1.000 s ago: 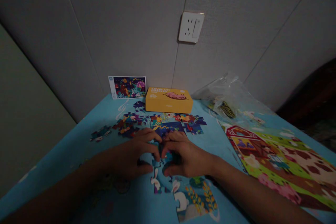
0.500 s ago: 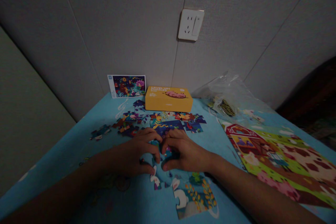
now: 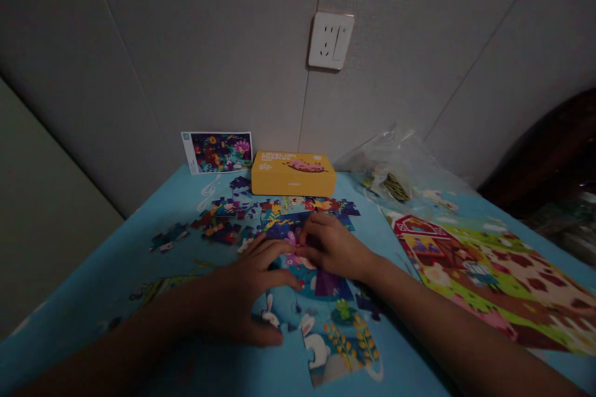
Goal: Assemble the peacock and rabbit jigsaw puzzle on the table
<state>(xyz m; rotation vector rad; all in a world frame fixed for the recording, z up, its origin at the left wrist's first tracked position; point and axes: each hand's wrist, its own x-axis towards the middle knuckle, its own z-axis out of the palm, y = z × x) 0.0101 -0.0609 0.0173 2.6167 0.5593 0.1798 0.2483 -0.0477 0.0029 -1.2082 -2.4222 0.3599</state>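
Observation:
A partly joined jigsaw puzzle (image 3: 305, 304) lies on the blue cloth in front of me, showing white rabbits, a green frog and yellow plants. My left hand (image 3: 254, 288) rests over its left side, fingers stretched and thumb apart, the index finger reaching onto the pieces. At the puzzle's upper part, my right hand (image 3: 333, 245) has its fingers curled and pinched at a pink and purple puzzle piece (image 3: 292, 237); the fingers cover part of it. Several loose or joined puzzle pieces (image 3: 223, 229) lie beyond and left of my hands.
A yellow puzzle box (image 3: 293, 183) stands against the wall, beside a picture card (image 3: 218, 152) leaning there. To its right lies a clear plastic bag (image 3: 395, 167) with pieces inside. A finished farm puzzle (image 3: 484, 279) covers the right side. Loose pieces (image 3: 170, 237) lie at left.
My hands have moved apart: the right went up to the puzzle's upper part, while the left drew left and spread its fingers. More of the puzzle's middle shows. The view shifted slightly.

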